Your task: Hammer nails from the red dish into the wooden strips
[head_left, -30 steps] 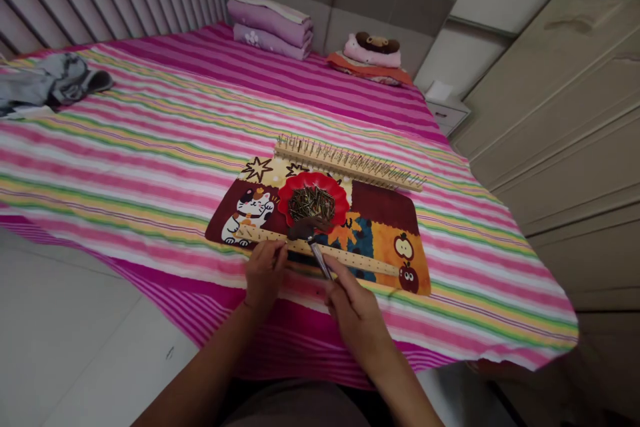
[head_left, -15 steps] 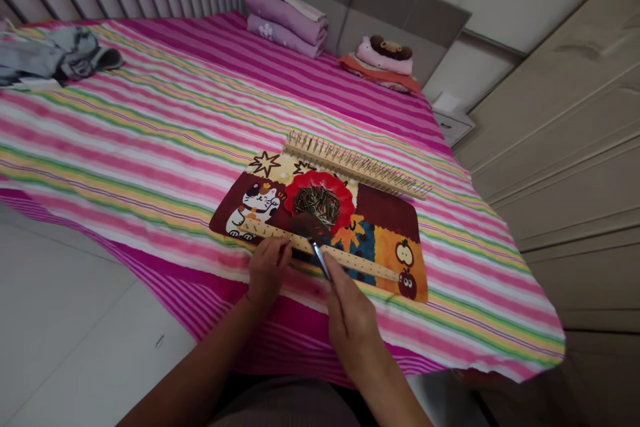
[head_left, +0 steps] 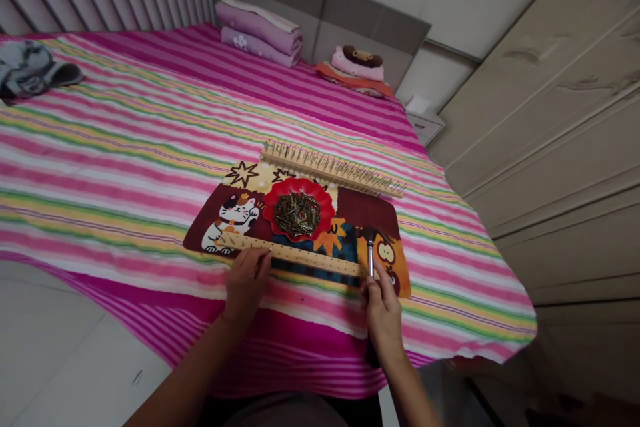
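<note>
My left hand [head_left: 246, 280] rests on the near edge of a long wooden strip [head_left: 295, 253] with a row of holes, fingers curled against it. My right hand [head_left: 383, 305] is closed on the handle of a small hammer [head_left: 371, 244], whose dark head lies over the right end of the patterned cloth mat [head_left: 380, 213]. A red scalloped dish [head_left: 320, 197] full of small nails sits on the mat behind the strip. Farther back lies a second wooden strip [head_left: 330, 169] with many nails standing in it.
Everything lies on a bed with a pink striped sheet [head_left: 125, 147]. Folded purple bedding [head_left: 260, 32] and a plush toy [head_left: 360, 63] are at the headboard, grey clothing [head_left: 30, 70] at far left. A wardrobe [head_left: 550, 113] stands to the right, tiled floor [head_left: 60, 347] at left.
My right hand has carried the hammer from in front of the red dish to the right end of the mat. My left hand stays on the strip. The view has shifted slightly.
</note>
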Motion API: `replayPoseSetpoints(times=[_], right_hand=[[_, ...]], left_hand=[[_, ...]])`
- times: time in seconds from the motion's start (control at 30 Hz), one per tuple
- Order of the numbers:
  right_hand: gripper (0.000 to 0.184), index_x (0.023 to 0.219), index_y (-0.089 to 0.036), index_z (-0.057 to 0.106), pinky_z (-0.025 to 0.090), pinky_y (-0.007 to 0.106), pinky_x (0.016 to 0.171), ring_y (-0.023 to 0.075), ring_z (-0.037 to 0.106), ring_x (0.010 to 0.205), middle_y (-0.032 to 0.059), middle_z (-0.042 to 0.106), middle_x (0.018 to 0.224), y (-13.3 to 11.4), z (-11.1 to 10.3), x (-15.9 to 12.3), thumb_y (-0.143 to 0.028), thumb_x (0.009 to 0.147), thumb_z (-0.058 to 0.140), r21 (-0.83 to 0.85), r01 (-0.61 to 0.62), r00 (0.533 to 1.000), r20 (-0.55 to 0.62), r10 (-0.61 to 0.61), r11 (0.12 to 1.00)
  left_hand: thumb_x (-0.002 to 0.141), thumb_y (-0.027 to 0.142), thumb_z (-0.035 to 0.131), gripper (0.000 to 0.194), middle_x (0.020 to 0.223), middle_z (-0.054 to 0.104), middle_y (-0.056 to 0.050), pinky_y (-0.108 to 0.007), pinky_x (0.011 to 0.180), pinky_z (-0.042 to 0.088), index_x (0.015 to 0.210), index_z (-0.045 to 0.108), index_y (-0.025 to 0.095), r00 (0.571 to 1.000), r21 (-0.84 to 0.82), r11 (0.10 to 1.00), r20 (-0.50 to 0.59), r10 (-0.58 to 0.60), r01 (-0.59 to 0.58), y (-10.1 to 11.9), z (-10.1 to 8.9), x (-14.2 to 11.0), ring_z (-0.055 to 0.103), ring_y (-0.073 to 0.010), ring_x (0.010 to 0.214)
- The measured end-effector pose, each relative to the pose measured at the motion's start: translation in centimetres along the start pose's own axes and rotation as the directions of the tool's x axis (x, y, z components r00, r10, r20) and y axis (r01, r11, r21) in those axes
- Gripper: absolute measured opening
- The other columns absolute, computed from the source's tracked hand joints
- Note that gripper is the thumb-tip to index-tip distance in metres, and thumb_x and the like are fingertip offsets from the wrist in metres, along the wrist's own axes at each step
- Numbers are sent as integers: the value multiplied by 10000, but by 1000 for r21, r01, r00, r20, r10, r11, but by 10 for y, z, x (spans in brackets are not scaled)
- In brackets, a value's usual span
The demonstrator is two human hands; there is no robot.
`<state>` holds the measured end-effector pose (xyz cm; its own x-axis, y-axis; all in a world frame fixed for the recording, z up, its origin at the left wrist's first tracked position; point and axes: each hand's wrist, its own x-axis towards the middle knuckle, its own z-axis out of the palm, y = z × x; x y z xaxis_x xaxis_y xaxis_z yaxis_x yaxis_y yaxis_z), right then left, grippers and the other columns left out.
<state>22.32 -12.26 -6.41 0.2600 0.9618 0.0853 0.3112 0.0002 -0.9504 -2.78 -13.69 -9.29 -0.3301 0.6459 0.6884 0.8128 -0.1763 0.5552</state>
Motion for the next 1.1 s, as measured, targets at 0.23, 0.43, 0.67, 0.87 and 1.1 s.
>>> replayPoseSetpoints(times=[0.23, 0.43, 0.67, 0.87, 1.1], right_hand=[[646, 1352, -153, 507, 437, 232, 514, 121, 503, 564, -20, 559, 666, 26, 2, 17, -452, 780, 532, 170, -203, 978, -8, 208, 964], [625, 1337, -129, 526, 461, 253, 566, 137, 532, 601, 5, 601, 687, 30, 0, 17, -453, 803, 512, 101, -165, 986, 16, 165, 981], [612, 1356, -120, 506, 443, 238, 564, 126, 520, 592, -5, 586, 675, 31, 1, 15, -429, 828, 488, 94, -130, 991, 18, 129, 987], [621, 1350, -104, 508, 455, 247, 580, 136, 542, 622, 20, 616, 729, 31, 2, 15, -445, 832, 481, 97, -143, 990, 10, 143, 985], [567, 1320, -137, 553, 446, 246, 544, 135, 531, 553, 0, 599, 629, 37, 2, 17, -443, 854, 450, -7, -59, 998, -15, 59, 998]], left_hand=[[855, 208, 548, 86, 820, 636, -45, -309, 760, 464, 927, 594, 201, 992, 2, 994, 61, 107, -108, 29, -8, 28, 592, -178, 796], [787, 188, 529, 154, 746, 638, -105, -384, 676, 422, 740, 676, 192, 917, 273, 946, 395, 53, -173, 32, 51, 85, 570, -253, 727], [627, 167, 623, 65, 759, 671, -169, -399, 711, 423, 564, 634, 159, 733, 471, 873, 637, -236, -127, 43, 83, 121, 626, -320, 821], [584, 206, 631, 160, 550, 621, -81, -308, 622, 422, 447, 550, 190, 669, 298, 951, 692, -272, 79, 29, 80, 136, 595, -214, 618], [487, 331, 771, 229, 508, 570, 15, -205, 482, 375, 571, 637, 165, 441, -106, 600, 779, -445, 793, 21, 53, 152, 475, -91, 498]])
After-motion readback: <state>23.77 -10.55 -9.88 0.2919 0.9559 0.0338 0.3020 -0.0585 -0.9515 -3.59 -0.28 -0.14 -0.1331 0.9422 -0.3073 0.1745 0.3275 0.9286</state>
